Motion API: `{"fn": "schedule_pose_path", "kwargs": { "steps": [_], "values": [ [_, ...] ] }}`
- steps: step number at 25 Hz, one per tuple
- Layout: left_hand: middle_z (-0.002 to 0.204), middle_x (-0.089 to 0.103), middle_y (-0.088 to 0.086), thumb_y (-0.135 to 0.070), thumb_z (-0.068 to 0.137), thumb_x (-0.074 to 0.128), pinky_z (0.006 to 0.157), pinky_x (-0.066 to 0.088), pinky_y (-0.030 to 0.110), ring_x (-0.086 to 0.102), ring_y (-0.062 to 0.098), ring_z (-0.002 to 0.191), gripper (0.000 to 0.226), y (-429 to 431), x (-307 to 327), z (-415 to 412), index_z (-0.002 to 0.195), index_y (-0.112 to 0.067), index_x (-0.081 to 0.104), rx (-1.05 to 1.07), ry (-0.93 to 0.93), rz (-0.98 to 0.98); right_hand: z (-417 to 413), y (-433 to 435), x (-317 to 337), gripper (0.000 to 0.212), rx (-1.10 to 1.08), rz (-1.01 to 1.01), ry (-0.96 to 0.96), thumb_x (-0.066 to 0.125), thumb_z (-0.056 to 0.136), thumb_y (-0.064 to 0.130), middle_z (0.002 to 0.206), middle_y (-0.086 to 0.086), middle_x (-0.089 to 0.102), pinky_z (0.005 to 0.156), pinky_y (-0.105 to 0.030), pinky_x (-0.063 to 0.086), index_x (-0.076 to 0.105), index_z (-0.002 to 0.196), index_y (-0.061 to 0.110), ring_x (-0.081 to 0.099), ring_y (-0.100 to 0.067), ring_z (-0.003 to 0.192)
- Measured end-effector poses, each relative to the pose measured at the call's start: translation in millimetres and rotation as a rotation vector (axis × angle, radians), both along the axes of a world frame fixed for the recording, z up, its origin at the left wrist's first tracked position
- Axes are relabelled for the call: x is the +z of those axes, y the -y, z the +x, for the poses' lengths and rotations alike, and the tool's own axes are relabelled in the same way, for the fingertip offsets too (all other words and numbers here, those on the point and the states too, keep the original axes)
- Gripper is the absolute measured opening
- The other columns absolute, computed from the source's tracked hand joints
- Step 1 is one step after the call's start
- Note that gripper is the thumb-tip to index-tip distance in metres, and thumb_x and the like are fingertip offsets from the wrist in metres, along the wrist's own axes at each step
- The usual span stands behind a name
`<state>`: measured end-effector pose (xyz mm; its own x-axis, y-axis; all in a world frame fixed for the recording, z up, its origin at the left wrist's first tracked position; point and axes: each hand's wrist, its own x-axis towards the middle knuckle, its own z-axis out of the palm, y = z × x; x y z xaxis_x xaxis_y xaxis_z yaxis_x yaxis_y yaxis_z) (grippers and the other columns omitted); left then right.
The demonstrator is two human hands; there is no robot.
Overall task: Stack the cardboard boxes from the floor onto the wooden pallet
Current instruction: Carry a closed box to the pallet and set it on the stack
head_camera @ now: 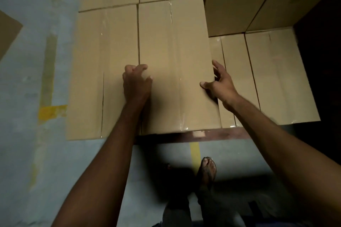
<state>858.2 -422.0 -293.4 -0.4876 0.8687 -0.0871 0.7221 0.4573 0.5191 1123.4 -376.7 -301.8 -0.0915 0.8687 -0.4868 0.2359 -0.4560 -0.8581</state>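
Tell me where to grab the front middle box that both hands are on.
Probably take the middle box by its right long wall and near end, coming from the right and front. The right neighbour box sits lower, baring that wall, while the left neighbour box stands flush.
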Motion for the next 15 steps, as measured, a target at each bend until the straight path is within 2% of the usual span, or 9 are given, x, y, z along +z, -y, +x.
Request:
{"fn": "schedule_pose_path", "kwargs": {
  "steps": [2,4,7,9,11,12,13,15],
  "values": [
    [0.133,0.053,0.009,-0.03,0.091,0.073,0.098,0.044,0.038,0.049,0.03,0.121,0.046,5.7,-3.5,0.1,0.135,-0.027,0.063,-0.049,-0.033,-0.039,1.0,2.3,-4.3,0.086,0.003,0.048,0.092,0.075,0.089,0.004,0.155,0.006,0.048,0.113,-0.04,0.047,0.034,0.16,0.03,0.055,-0.012,0.13],
    [0.137,0.052,0.008,-0.033,0.092,0.071,0.102,0.04,0.038,0.046,0.031,0.126,0.047,20.2,-5.0,-7.1,0.138,-0.028,0.062,-0.123,-0.058,-0.049,-0.8,13.9,-4.3,0.082,0.053,0.147,0.307,0.075,0.091,0.021,0.159,0.004,0.044,0.118,-0.042,0.041,0.032,0.16,0.027,0.05,-0.017,0.137],
    [0.15,0.048,0.009,-0.039,0.093,0.066,0.11,0.032,0.033,0.042,0.028,0.138,0.056,56.1,-10.2,-24.1,0.145,-0.02,0.056,-0.254,0.063,-0.024,-8.2,55.5,0.6,0.09,0.219,0.286,0.586,0.073,0.091,0.043,0.17,-0.005,0.022,0.124,-0.045,0.026,0.022,0.163,0.025,0.025,-0.028,0.153],
    [0.161,0.038,0.012,-0.062,0.084,0.059,0.121,0.021,0.037,0.031,0.029,0.15,0.084,86.8,-14.9,-39.6,0.153,-0.018,0.045,-0.429,0.085,-0.086,-13.9,88.4,7.5,0.103,0.367,0.361,0.663,0.071,0.085,0.064,0.172,-0.007,0.002,0.124,-0.052,0.016,0.013,0.164,0.033,0.006,-0.032,0.157],
    [0.169,0.018,0.009,-0.077,0.068,0.061,0.125,0.009,0.04,0.011,0.028,0.157,0.112,114.9,-18.2,-53.4,0.16,-0.022,0.031,-0.61,0.062,-0.175,-12.1,111.7,5.6,0.12,0.62,0.388,0.756,0.069,0.072,0.081,0.171,-0.006,-0.016,0.121,-0.064,0.009,0.003,0.163,0.041,-0.009,-0.034,0.157],
    [0.171,0.007,0.006,-0.079,0.063,0.068,0.124,0.005,0.041,0.002,0.028,0.158,0.121,125.4,-19.6,-57.6,0.162,-0.025,0.024,-0.682,0.023,-0.217,-7.9,118.4,1.9,0.127,0.76,0.398,0.828,0.073,0.068,0.081,0.17,-0.005,-0.022,0.119,-0.068,0.008,-0.003,0.162,0.043,-0.014,-0.034,0.157],
    [0.171,0.001,0.004,-0.075,0.063,0.076,0.124,0.003,0.044,-0.005,0.03,0.158,0.124,133.4,-21.9,-60.5,0.163,-0.028,0.02,-0.739,-0.029,-0.239,-2.9,122.7,-2.8,0.13,0.858,0.419,0.9,0.08,0.068,0.071,0.17,-0.004,-0.024,0.119,-0.069,0.009,-0.006,0.162,0.044,-0.016,-0.034,0.156],
    [0.172,0.003,0.004,-0.056,0.07,0.086,0.123,0.01,0.049,-0.003,0.034,0.158,0.117,139.8,-27.2,-58.2,0.163,-0.031,0.02,-0.795,-0.163,-0.19,6.3,122.4,-8.1,0.13,0.878,0.498,0.986,0.089,0.073,0.032,0.172,-0.007,-0.015,0.121,-0.065,0.017,-0.004,0.162,0.044,-0.01,-0.035,0.157]
  ]
}}
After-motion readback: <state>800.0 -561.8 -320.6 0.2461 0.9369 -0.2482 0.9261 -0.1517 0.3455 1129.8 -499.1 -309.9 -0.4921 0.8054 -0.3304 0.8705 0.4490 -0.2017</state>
